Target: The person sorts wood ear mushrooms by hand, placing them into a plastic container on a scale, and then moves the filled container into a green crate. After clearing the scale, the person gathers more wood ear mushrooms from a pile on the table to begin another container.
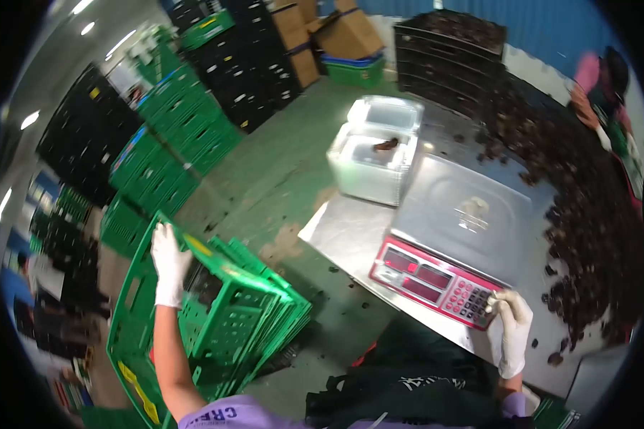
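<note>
My left hand (168, 266), in a white glove, grips the upper rim of a green crate (139, 300) at the lower left. Beside that crate stand several nested green crates (257, 314). My right hand (511, 329), also gloved, has its fingers bent at the keypad's right end on a red scale (436, 282); what lies between the fingers, if anything, is too small to tell. The scale's metal pan (465, 214) holds no crate. Behind the scale, clear plastic tubs (372, 171) stand on the metal table (343, 236), with a small dark piece on top.
A large heap of dark pieces (587, 229) covers the table's right side. A co-worker (608, 93) stands at the upper right. Stacked green crates (186, 121), black crates (243, 57) and cardboard boxes (347, 36) stand at the back, beside a filled black crate (447, 57).
</note>
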`<state>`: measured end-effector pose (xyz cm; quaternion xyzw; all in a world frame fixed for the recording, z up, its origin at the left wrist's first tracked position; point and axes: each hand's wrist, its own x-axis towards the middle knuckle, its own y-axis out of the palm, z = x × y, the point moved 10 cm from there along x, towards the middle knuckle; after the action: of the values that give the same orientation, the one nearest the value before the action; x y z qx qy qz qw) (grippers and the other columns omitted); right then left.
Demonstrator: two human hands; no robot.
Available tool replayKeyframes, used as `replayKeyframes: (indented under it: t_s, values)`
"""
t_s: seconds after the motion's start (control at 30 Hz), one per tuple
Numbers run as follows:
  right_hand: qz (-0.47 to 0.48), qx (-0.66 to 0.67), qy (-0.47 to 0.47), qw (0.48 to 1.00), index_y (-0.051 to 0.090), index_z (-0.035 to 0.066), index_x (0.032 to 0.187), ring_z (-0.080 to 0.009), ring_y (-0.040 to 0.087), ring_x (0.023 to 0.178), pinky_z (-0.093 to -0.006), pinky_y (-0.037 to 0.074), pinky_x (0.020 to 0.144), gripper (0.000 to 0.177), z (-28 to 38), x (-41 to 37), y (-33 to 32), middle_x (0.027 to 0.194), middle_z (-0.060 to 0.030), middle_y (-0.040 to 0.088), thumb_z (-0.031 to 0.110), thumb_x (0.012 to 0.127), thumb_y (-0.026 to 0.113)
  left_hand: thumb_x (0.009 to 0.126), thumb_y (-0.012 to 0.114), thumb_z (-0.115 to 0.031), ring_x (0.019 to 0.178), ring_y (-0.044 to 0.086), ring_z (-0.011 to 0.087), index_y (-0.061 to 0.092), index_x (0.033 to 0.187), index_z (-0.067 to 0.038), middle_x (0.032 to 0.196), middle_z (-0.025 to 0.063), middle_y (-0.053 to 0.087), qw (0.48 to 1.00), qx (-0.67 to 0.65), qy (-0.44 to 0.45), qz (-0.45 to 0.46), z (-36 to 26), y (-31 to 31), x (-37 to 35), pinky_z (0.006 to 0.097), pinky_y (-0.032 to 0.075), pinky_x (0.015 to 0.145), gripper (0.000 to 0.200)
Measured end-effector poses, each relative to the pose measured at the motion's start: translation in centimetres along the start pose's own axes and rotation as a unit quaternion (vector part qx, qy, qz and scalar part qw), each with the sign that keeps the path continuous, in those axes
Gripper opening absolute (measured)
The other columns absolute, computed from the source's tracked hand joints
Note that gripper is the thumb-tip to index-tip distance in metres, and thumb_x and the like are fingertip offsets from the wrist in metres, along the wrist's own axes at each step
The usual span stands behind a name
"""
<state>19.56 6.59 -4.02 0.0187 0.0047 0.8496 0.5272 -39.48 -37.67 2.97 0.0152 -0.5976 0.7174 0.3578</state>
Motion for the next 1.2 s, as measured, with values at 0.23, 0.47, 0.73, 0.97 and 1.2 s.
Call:
replayKeyframes:
  t_s: [0.23, 0.47, 0.73, 0.97, 1.2]
  values:
    - [-0.016, -0.008, -0.029, 0.999, 0.064, -0.005, 0.1, -0.0133, 0.062, 0.08, -0.0253, 0.049, 0.076, 0.013, 0.8, -1.8, -2.0, 0.093, -0.0084, 0.064, -0.003, 0.092, 0.055, 0.077, 0.063, 0.0, 0.105, 0.061, 0.0335, 0.063, 0.113, -0.004, 0.114, 0.0146, 0.064, 0.848, -0.305, 0.417, -0.123, -32.8, -18.6, 5.1, 0.041, 0.05, 0.09, 0.036]
    - [-0.12, -0.186, -0.043, 0.974, 0.065, -0.005, 0.102, -0.0142, 0.062, 0.079, -0.0256, 0.049, 0.073, 0.014, 2.7, -7.2, -8.4, 0.092, -0.0094, 0.064, -0.001, 0.091, 0.057, 0.076, 0.058, -0.002, 0.08, 0.063, 0.036, 0.068, 0.101, -0.008, 0.089, 0.0149, 0.066, 0.859, -0.258, 0.442, -0.005, -45.9, -8.1, 10.1, 0.0438, 0.05, 0.069, 0.027]
    - [-0.188, -0.193, 0.056, 0.961, 0.067, 0.005, 0.101, -0.0207, 0.066, 0.084, -0.0306, 0.051, 0.076, 0.014, -4.3, -12.4, -13.4, 0.091, -0.0077, 0.067, 0.013, 0.093, 0.058, 0.058, 0.072, 0.006, 0.081, 0.058, 0.0329, 0.055, 0.085, 0.0, 0.084, 0.0129, 0.058, 0.859, -0.27, 0.433, -0.036, -44.7, -8.4, 13.9, 0.0407, 0.046, 0.071, 0.032]
    - [-0.295, -0.493, -0.046, 0.817, 0.065, 0.01, 0.095, -0.0284, 0.062, 0.079, -0.0406, 0.049, 0.069, 0.014, -2.9, -14.3, -19.7, 0.086, -0.0074, 0.063, 0.011, 0.081, 0.063, 0.083, 0.062, 0.008, 0.099, 0.057, 0.0265, 0.055, 0.119, 0.001, 0.107, 0.0137, 0.058, 0.832, -0.365, 0.413, -0.058, -44.7, -15.5, 9.7, 0.0313, 0.046, 0.087, 0.038]
    - [-0.431, -0.509, 0.151, 0.73, 0.058, 0.008, 0.12, -0.0329, 0.063, 0.085, -0.0424, 0.051, 0.075, 0.045, -4.2, -16.4, -31.1, 0.104, -0.015, 0.06, 0.022, 0.08, 0.071, 0.074, 0.067, 0.007, 0.084, 0.055, 0.0282, 0.057, 0.101, 0.0, 0.089, 0.0118, 0.054, 0.738, -0.504, 0.439, -0.096, -50.2, -21.4, -4.3, 0.0376, 0.047, 0.077, 0.03]
